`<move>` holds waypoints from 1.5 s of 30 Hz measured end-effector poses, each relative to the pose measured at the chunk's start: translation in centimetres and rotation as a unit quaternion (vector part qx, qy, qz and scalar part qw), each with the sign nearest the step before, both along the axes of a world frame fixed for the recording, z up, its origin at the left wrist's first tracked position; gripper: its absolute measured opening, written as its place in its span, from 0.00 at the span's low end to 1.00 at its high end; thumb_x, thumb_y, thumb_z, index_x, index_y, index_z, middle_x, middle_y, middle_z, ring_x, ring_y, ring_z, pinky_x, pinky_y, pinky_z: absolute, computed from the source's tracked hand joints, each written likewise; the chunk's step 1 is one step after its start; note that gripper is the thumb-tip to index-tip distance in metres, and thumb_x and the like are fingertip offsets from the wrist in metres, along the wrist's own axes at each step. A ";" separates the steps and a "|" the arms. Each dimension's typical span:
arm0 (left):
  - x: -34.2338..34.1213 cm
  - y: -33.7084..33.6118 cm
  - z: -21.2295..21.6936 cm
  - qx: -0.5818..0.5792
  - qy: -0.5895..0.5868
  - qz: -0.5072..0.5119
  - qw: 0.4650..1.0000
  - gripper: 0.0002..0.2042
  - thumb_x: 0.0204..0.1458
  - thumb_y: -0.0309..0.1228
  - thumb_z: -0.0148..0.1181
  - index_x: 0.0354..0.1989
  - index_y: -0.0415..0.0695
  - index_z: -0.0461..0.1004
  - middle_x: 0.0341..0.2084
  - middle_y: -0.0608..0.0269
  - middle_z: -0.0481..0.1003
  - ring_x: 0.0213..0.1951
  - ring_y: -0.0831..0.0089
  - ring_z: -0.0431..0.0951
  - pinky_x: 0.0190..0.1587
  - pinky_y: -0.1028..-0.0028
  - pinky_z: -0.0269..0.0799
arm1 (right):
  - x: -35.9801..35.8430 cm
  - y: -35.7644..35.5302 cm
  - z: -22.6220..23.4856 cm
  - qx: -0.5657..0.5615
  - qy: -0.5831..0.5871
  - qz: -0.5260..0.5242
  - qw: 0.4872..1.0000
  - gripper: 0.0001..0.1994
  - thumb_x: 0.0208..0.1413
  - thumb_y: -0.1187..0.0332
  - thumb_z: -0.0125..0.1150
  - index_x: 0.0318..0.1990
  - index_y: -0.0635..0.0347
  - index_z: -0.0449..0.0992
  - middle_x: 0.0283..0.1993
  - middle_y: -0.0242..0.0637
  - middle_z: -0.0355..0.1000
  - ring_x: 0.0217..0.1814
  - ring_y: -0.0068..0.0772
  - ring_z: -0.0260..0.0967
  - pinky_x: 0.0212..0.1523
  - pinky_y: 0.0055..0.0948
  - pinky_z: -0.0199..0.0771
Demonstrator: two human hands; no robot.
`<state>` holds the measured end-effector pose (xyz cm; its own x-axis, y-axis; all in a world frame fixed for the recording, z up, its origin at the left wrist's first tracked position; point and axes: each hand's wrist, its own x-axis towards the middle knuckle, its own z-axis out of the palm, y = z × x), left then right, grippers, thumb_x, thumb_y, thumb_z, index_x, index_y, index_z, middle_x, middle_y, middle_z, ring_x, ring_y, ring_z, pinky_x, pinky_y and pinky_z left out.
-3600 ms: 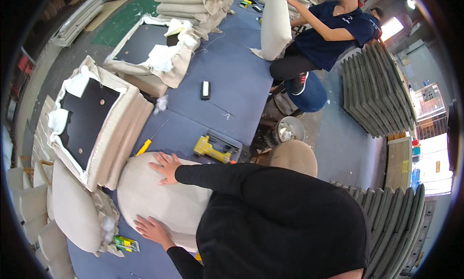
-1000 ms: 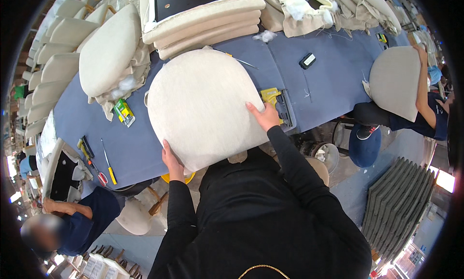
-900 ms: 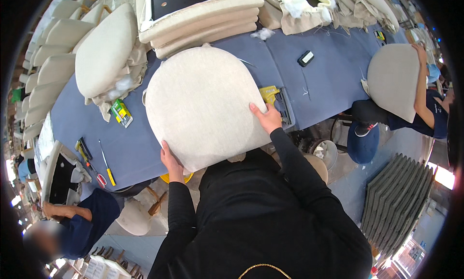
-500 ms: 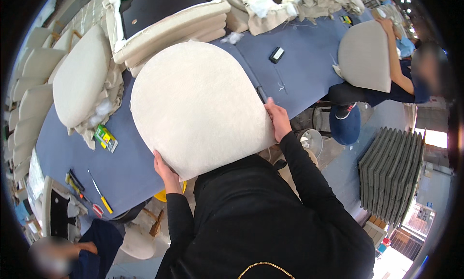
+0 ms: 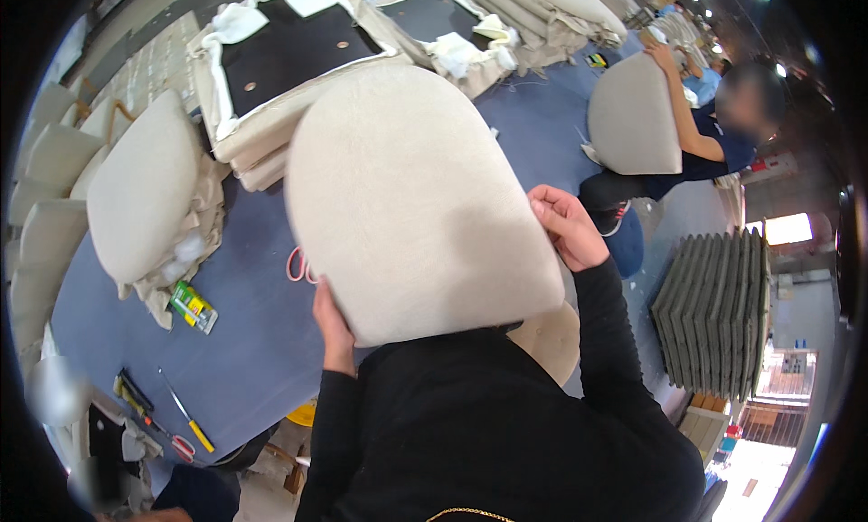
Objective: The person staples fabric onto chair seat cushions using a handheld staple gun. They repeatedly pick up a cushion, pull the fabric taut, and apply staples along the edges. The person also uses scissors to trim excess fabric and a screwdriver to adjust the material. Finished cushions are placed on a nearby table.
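Head view: beige cushion (image 5: 407, 188) between two hands, over the blue surface (image 5: 249, 355).
Left hand (image 5: 335, 330) grips the cushion's left edge, right hand (image 5: 570, 225) pinches its right; its rounded end lies beyond both.

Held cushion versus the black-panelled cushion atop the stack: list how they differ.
The held cushion shows a plain beige face; the black-panelled cushion shows a black panel edged with white padding.
The held cushion is between left grip and right grip; the black-panelled cushion lies on a beige stack.
Both have beige sides.
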<state>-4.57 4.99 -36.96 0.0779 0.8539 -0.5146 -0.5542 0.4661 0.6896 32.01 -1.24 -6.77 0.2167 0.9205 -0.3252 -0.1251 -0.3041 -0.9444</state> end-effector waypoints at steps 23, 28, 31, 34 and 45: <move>-9.0 5.7 32.9 0.207 0.791 -0.172 0.549 0.40 0.55 0.47 0.77 0.75 0.46 0.68 0.57 0.40 0.81 0.60 0.41 0.80 0.62 0.53 0.76 | 1.5 4.3 -31.3 0.105 -0.554 0.268 0.781 0.43 0.47 0.74 0.81 0.73 0.57 0.68 0.70 0.54 0.68 0.73 0.61 0.66 0.72 0.48 0.70; -5.9 4.7 34.5 0.237 0.791 -0.184 0.533 0.42 0.50 0.44 0.81 0.74 0.45 0.71 0.60 0.42 0.80 0.61 0.41 0.80 0.63 0.54 0.76 | 5.9 -1.9 -34.6 0.033 -0.419 0.285 0.862 0.53 0.44 0.75 0.81 0.81 0.45 0.60 0.73 0.56 0.67 0.74 0.63 0.68 0.70 0.51 0.74; -3.6 3.4 35.7 0.232 0.765 -0.200 0.566 0.45 0.47 0.43 0.83 0.75 0.48 0.70 0.62 0.44 0.79 0.61 0.41 0.80 0.63 0.54 0.76 | 5.1 -0.4 -35.0 -0.017 -0.477 0.285 0.831 0.56 0.42 0.76 0.83 0.81 0.43 0.58 0.71 0.54 0.69 0.68 0.61 0.72 0.66 0.51 0.76; -3.1 3.8 36.3 0.304 0.736 -0.194 0.573 0.44 0.48 0.41 0.83 0.76 0.51 0.70 0.64 0.47 0.79 0.61 0.43 0.81 0.64 0.56 0.76 | 6.1 3.4 -37.5 -0.088 -0.265 0.174 0.944 0.47 0.47 0.70 0.85 0.74 0.49 0.62 0.61 0.47 0.72 0.55 0.48 0.76 0.53 0.47 0.80; -6.2 10.8 34.3 0.021 0.545 -0.239 0.804 0.43 0.72 0.66 0.47 0.67 0.32 0.77 0.62 0.44 0.80 0.60 0.61 0.82 0.64 0.65 0.73 | -14.8 8.6 -9.6 0.263 -0.028 0.233 0.936 0.16 0.65 0.65 0.73 0.54 0.67 0.83 0.50 0.44 0.88 0.46 0.36 0.87 0.46 0.37 0.85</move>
